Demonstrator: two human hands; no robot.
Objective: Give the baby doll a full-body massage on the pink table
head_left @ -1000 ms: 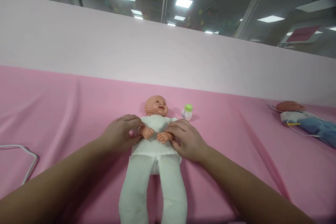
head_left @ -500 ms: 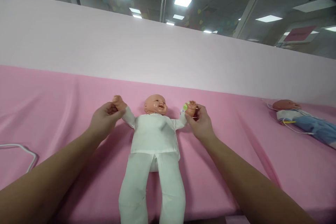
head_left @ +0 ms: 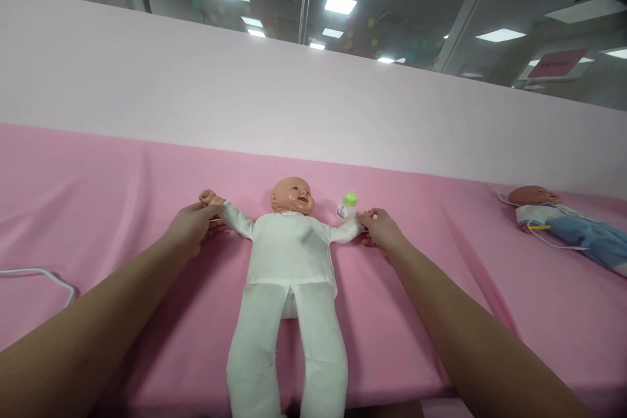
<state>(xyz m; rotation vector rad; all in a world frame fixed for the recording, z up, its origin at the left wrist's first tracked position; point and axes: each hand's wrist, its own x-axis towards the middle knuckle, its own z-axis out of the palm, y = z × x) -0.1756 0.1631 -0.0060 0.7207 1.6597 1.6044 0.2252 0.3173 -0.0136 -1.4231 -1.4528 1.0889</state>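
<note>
A baby doll [head_left: 291,248] with a white cloth body lies on its back in the middle of the pink-covered table, legs toward me. Its arms are stretched out to both sides. My left hand [head_left: 193,225] is closed around the doll's wrist on the left, with the small plastic fist showing above my fingers. On the other side my right hand [head_left: 382,230] pinches the doll's other hand, which is mostly hidden by my fingers. Just behind that doll arm stands a small bottle [head_left: 348,206] with a green cap and a white label.
A second doll [head_left: 578,228] in blue and white clothing lies at the far right, with thin white cords on it. At the left a white cable [head_left: 46,277] rests on the pink cloth [head_left: 98,176]. A white wall [head_left: 294,104] with glass above runs behind the table.
Both doll arms have come down from raised to stretched out sideways, my hands moving outward with them. The green-capped bottle now shows more fully behind the right-side doll arm.
</note>
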